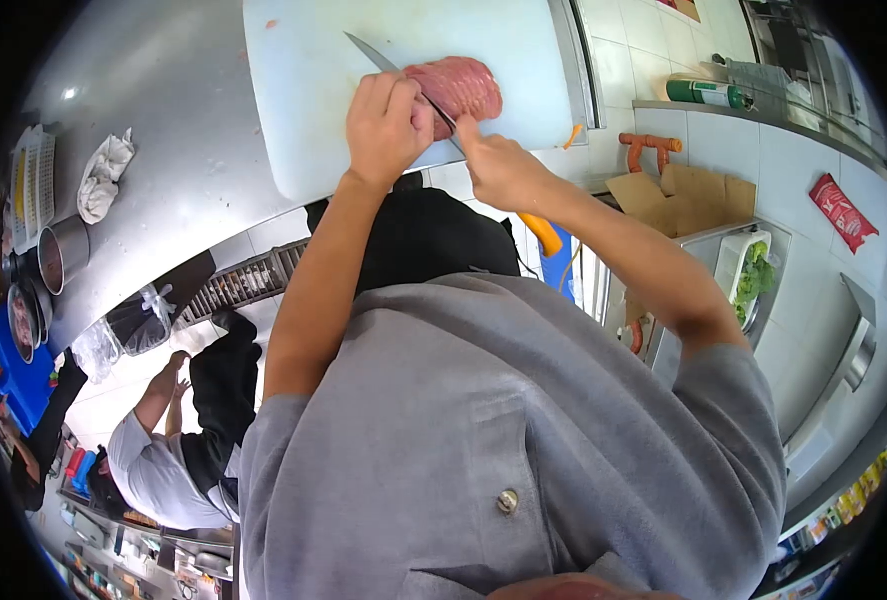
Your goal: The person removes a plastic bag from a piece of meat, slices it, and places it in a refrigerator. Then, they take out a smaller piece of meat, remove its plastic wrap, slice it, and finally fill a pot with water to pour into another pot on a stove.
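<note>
A piece of reddish meat (pixel 469 88) with pale marks lies on a large white cutting board (pixel 314 100). My right hand (pixel 504 168) is closed around the handle end of a long knife (pixel 372 52), whose blade runs slantwise up to the left, along the meat's left side. On the meat's left edge, beside the blade, my left hand (pixel 386 125) rests with its fingers curled and pressed together. Those fingers hide part of the blade and the meat's edge. Whether the left fingers pinch a slice cannot be made out.
Left on the steel counter (pixel 179 110) are a crumpled white cloth (pixel 106 175), a metal pot (pixel 64 255) and a white basket (pixel 32 188). A person (pixel 174 440) bends at lower left. An open cardboard box (pixel 699 200) and a tray of greens (pixel 754 272) stand right.
</note>
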